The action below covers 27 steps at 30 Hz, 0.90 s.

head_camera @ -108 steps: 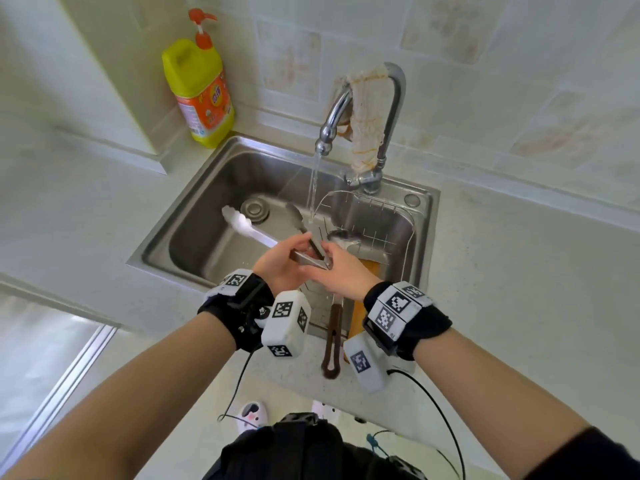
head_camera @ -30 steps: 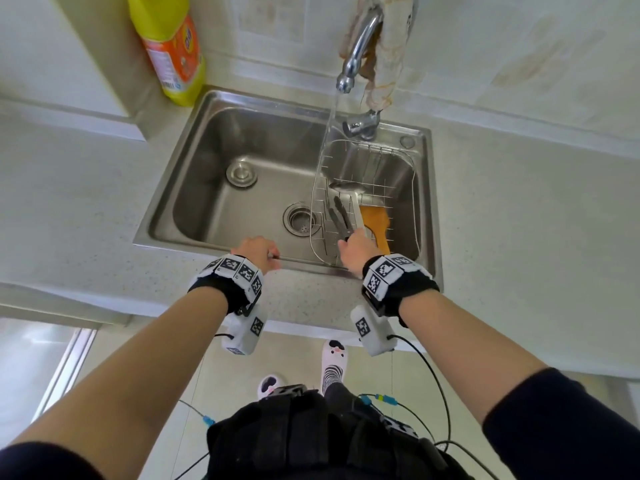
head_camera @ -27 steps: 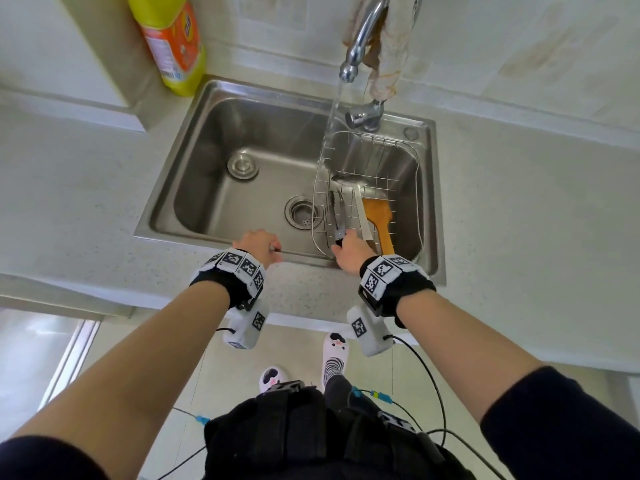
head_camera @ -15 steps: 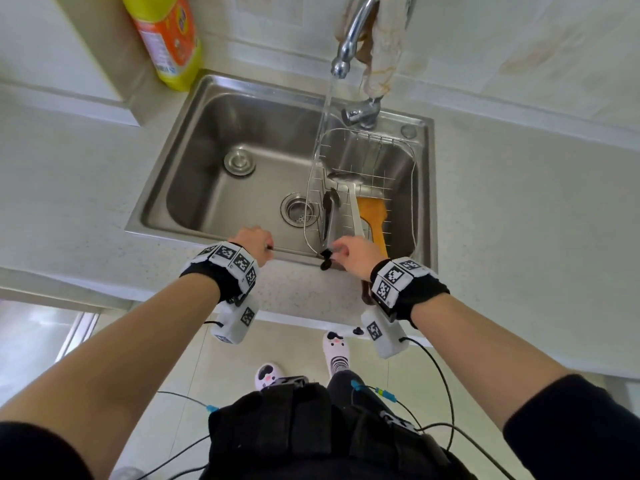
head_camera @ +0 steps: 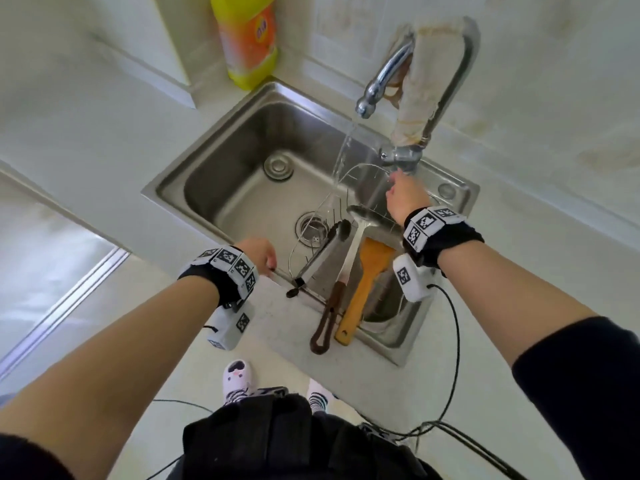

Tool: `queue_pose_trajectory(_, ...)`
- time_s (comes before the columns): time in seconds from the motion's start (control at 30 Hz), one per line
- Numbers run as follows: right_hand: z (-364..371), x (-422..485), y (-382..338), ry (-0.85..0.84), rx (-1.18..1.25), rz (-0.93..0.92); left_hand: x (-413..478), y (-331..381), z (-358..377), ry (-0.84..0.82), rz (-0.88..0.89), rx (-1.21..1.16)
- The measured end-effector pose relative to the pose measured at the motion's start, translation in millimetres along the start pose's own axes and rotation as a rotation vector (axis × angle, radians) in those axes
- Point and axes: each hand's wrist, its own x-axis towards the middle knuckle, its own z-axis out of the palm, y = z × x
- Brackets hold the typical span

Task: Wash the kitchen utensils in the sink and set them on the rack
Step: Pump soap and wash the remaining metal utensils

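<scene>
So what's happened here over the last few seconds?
The tongs, first rinsed under the water by both hands, were laid in the rack by the right hand and let go; that hand then rose to the tap handle. The left hand moved to the front edge of the sink. The water still runs; the ladle and wooden spatula stayed in the rack.

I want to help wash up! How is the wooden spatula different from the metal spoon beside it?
The wooden spatula is orange-brown wood throughout; the metal spoon is shiny silver with a dark brown handle. The spatula's head is flat and squarish; the spoon's is a rounded bowl. Both lie in the wire rack, handles poking out past its near side.
</scene>
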Motion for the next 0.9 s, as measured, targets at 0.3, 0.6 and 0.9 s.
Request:
queue_pose_trajectory(0.3,27,-95,-280,-0.03,-0.169,-0.523,-240,-190,21,0.309,-0.473,-0.138)
queue_pose_trajectory(0.6,115,-372,-562,-0.037,0.058,-1.217,-599,-287,158,0.456,-1.176,-0.376)
queue_pose_trajectory(0.9,139,-657,-649,-0.231,0.305,-1.715,-829,-192,280,0.579,-1.721,-0.558)
